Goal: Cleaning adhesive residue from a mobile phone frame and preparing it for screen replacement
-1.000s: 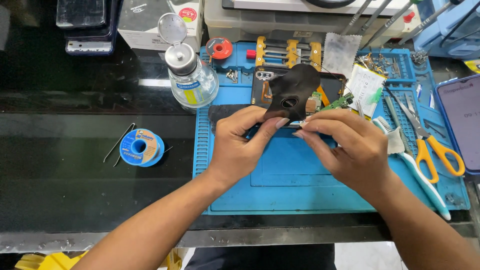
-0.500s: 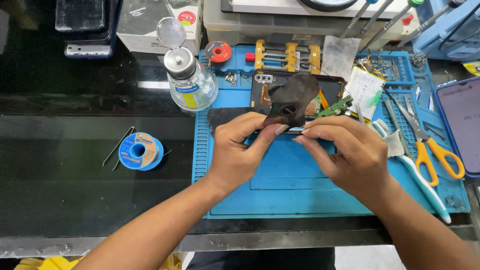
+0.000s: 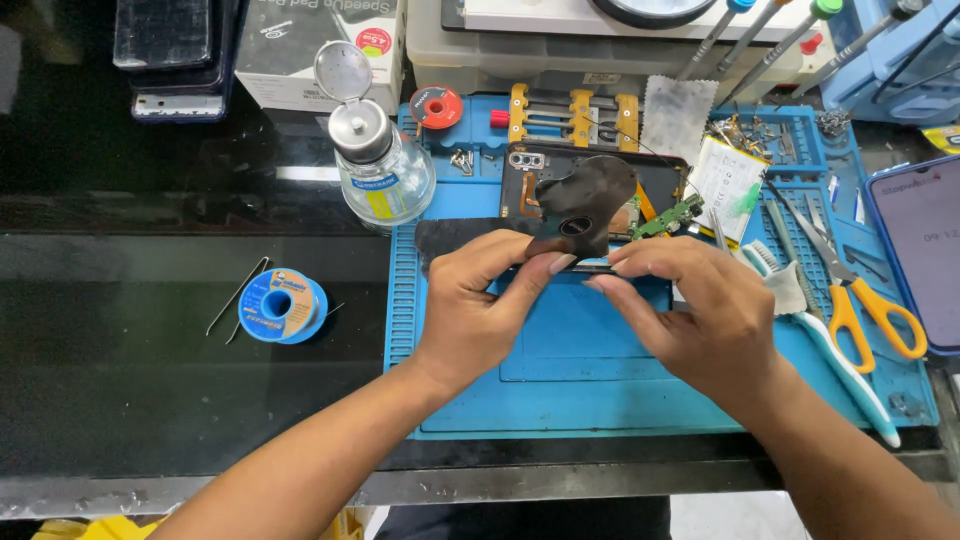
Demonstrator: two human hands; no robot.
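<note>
My left hand [image 3: 480, 300] and my right hand [image 3: 700, 310] meet over a blue work mat [image 3: 600, 390]. Both pinch the lower edge of a thin dark sheet [image 3: 590, 205] with a round hole, which stands up between the fingertips. Behind it lies an opened phone [image 3: 655, 190] with its circuit boards exposed, and a small green board [image 3: 672, 215] sits at its right side. A dark flat strip [image 3: 450, 240] lies on the mat just left of my left hand.
A clear glass liquid bottle [image 3: 380, 170] with an open flip cap stands at the mat's left corner. A blue solder spool [image 3: 282, 305] and tweezers [image 3: 235, 295] lie on the black table. Yellow-handled scissors [image 3: 860, 300], a toothbrush [image 3: 820, 320], another phone [image 3: 925, 250] and screwdrivers [image 3: 760, 35] are at right.
Both hands have stayed together at the sheet's lower edge; the sheet has tilted slightly and the fingers have shifted a little along it.
</note>
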